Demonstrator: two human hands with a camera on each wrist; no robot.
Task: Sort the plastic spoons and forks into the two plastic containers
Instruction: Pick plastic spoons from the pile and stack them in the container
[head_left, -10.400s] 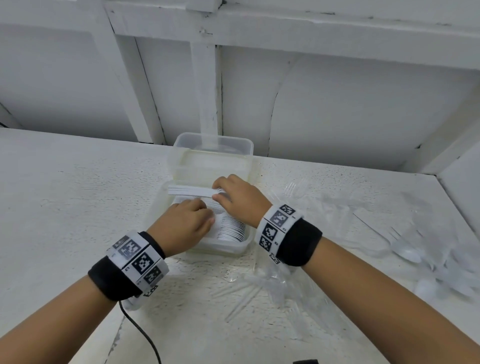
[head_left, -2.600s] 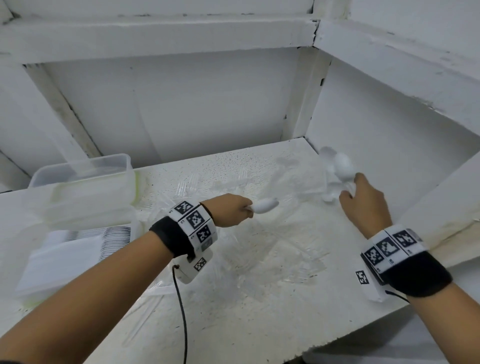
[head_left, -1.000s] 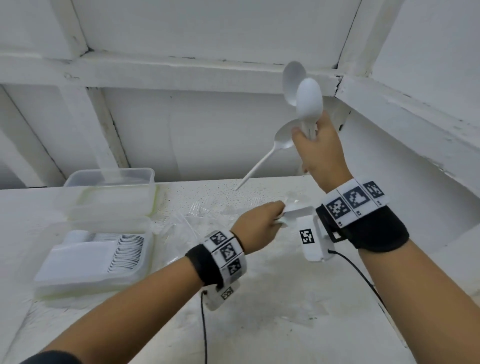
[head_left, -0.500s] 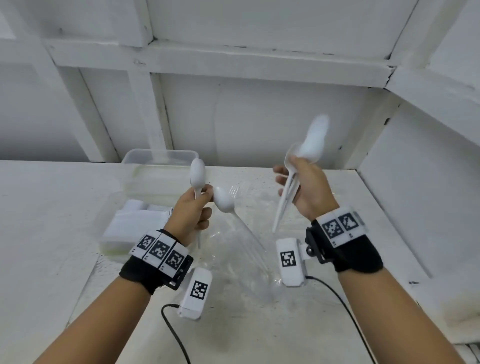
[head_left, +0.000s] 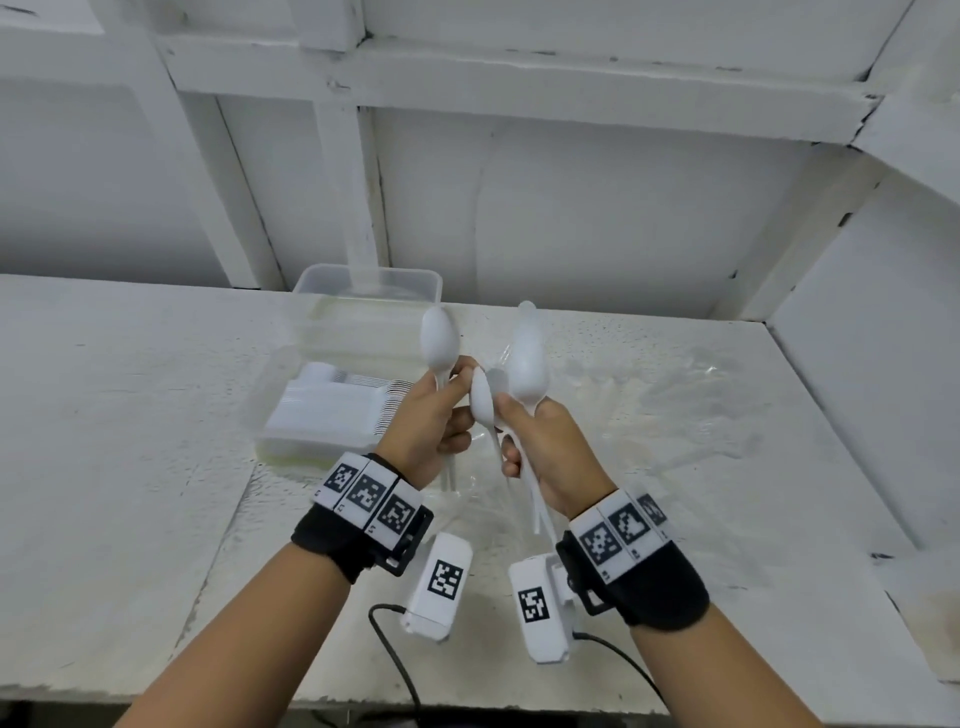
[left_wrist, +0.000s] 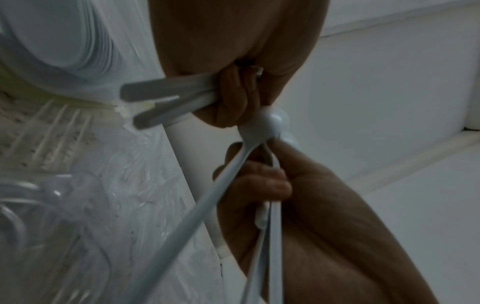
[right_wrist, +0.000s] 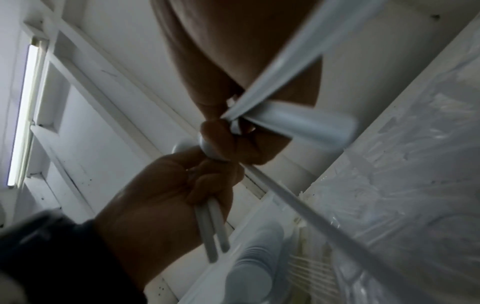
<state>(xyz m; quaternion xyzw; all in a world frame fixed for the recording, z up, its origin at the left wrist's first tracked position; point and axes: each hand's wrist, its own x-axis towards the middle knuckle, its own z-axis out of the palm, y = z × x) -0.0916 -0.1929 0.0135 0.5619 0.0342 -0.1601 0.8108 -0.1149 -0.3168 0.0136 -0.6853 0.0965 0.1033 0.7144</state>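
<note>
Both hands are raised above the table, close together. My left hand (head_left: 451, 397) grips white plastic spoons (head_left: 440, 344) upright; two handles (left_wrist: 166, 96) stick out below its fist. My right hand (head_left: 515, 434) grips a bunch of white spoons (head_left: 528, 364), bowls up and handles hanging down. One more spoon bowl (head_left: 482, 401) sits between the two hands, touching the fingers of both. The near clear container (head_left: 260, 415) holds a tight row of stacked white spoons (head_left: 332, 405). A second clear container (head_left: 369, 283) stands behind it by the wall.
Clear plastic forks (left_wrist: 52, 123) and crumpled clear wrapping (head_left: 675, 405) lie on the white table to the right of the containers. White walls and beams close in the back and right sides. A black cable (head_left: 389, 639) hangs over the front edge.
The hands have come together in front of me, and the tilted spoon from the left hand now meets the right hand's fingers. The view has tipped down towards the containers.
</note>
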